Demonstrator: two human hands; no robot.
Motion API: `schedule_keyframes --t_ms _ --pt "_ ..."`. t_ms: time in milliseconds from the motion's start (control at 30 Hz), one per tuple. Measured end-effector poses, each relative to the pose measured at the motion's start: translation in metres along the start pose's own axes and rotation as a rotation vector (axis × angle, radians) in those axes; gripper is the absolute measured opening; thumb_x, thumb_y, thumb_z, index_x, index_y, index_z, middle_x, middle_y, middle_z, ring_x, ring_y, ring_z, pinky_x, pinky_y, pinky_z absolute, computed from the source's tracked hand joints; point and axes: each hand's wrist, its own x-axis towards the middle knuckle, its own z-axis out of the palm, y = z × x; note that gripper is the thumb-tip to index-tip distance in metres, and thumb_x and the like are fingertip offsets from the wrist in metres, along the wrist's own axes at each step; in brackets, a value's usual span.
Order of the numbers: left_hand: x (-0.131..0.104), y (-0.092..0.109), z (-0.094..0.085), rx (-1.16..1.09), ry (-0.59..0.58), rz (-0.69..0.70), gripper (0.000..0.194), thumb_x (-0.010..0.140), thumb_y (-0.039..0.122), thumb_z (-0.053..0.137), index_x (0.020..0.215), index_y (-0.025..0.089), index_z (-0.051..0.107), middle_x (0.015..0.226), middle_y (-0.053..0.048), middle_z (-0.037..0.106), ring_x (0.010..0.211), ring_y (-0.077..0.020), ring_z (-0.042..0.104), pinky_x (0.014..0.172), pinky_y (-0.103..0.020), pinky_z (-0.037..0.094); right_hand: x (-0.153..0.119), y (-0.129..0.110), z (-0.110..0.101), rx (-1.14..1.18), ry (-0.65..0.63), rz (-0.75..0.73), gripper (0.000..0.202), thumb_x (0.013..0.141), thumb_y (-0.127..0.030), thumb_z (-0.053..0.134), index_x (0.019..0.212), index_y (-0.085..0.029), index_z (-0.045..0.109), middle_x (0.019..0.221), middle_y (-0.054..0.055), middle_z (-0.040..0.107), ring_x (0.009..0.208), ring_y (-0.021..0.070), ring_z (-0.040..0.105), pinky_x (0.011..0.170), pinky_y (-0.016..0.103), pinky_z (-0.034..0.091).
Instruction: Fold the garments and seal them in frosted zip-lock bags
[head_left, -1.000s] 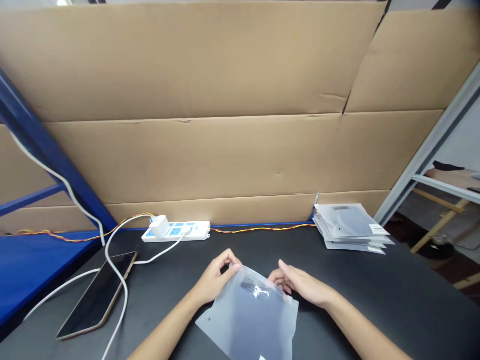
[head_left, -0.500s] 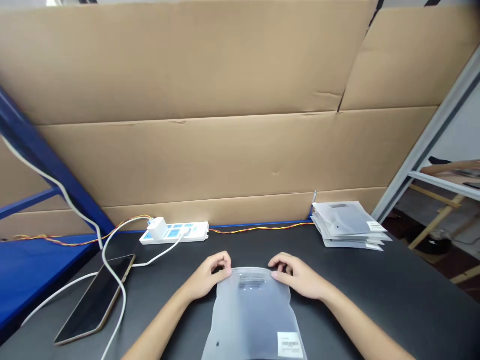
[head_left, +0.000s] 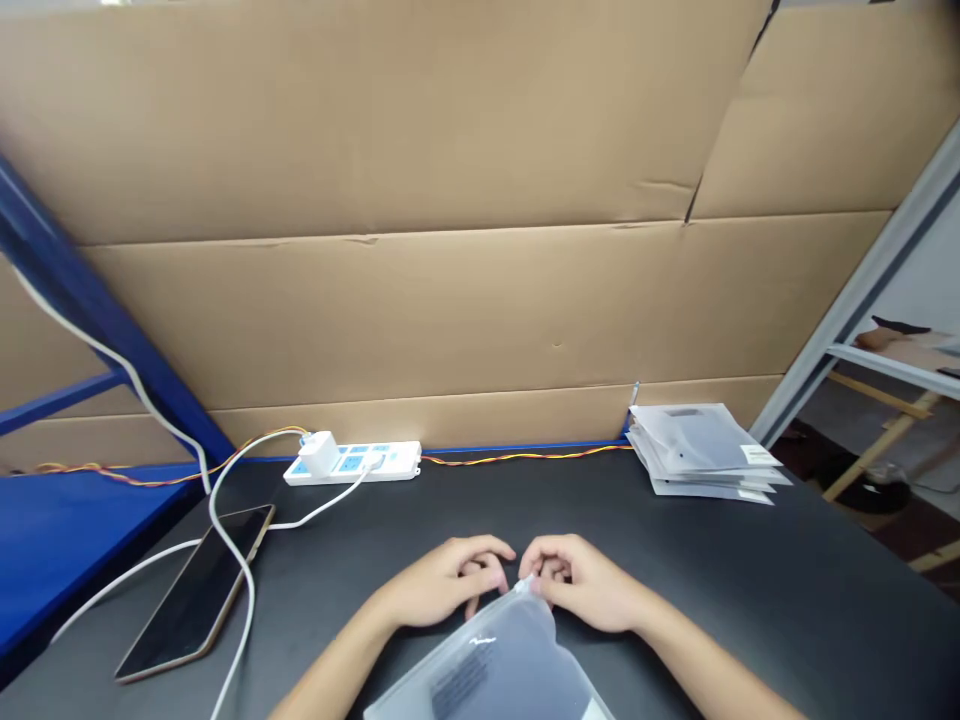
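A frosted, see-through plastic zip bag (head_left: 517,660) with dark contents, a printed panel and a white label lies slanted at the front of the table, its lower part cut off by the frame. My right hand (head_left: 589,585) pinches its top corner between thumb and forefinger, beside a small whitish bit on the edge. Close by, my left hand (head_left: 450,580) is curled with its thumb and fingertips at the bag's top edge, near the same corner. The fingertips of both hands nearly meet there.
A stack of similar filled bags (head_left: 705,450) lies at the back right, with a pen (head_left: 634,394) behind it. To the left are a tablet (head_left: 199,590), white cables (head_left: 247,580) and a power strip (head_left: 386,462). Cardboard (head_left: 480,310) walls the back.
The bag has turned from upright to slanted, top corner pointing away. My hands have come together from its two top corners to that one corner.
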Motion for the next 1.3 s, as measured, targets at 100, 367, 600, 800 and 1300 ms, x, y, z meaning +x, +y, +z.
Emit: schedule_keyframes --t_ms 100,367,600,800,1300 --pt "0.004 0.000 0.016 0.124 0.021 0.021 0.030 0.090 0.047 0.061 0.089 0.018 0.069 0.065 0.004 0.054 0.058 -0.0112 0.044 0.056 -0.022 0.034 0.001 -0.001 0.014 0.052 -0.006 -0.059 0.012 0.088 -0.029 0.064 0.094 -0.019 0.062 0.079 -0.001 0.062 0.066 0.0121 0.056 0.064 0.025 0.043" --pt "0.006 0.004 0.013 0.128 0.036 0.031 0.034 0.092 0.042 0.056 0.070 0.017 0.063 0.065 0.004 0.046 0.063 -0.0121 0.040 0.059 -0.022 0.031 0.001 -0.004 -0.002 0.011 0.204 -0.185 0.013 0.087 -0.021 0.061 0.078 -0.020 0.052 0.074 -0.003 0.054 0.067 0.0123 0.049 0.065 0.025 0.040" --pt "-0.010 0.006 -0.014 0.200 -0.049 -0.043 0.035 0.095 0.047 0.053 0.075 0.020 0.061 0.065 0.004 0.057 0.062 -0.0131 0.049 0.060 -0.021 0.034 -0.012 0.007 -0.075 -0.061 0.556 -0.234 0.027 0.086 -0.032 0.065 0.073 -0.023 0.044 0.076 -0.002 0.052 0.069 0.0144 0.046 0.063 0.027 0.038" --pt "-0.006 0.003 0.000 0.114 -0.019 0.050 0.026 0.093 0.045 0.058 0.093 0.021 0.066 0.078 0.001 0.061 0.070 -0.0144 0.051 0.066 -0.023 0.038 -0.007 -0.001 -0.053 -0.120 0.535 -0.300 0.024 0.091 -0.035 0.059 0.074 -0.023 0.046 0.079 0.000 0.052 0.071 0.0163 0.049 0.065 0.028 0.042" --pt "0.008 -0.013 0.020 -0.539 0.295 -0.106 0.037 0.082 0.047 0.067 0.073 0.021 0.043 0.064 0.008 0.045 0.053 -0.0090 0.040 0.051 -0.019 0.029 -0.051 -0.004 -0.005 -1.001 0.173 -0.547 0.066 0.091 -0.024 0.063 0.150 -0.035 0.036 0.148 0.006 0.051 0.141 0.0329 0.040 0.117 0.061 0.027"
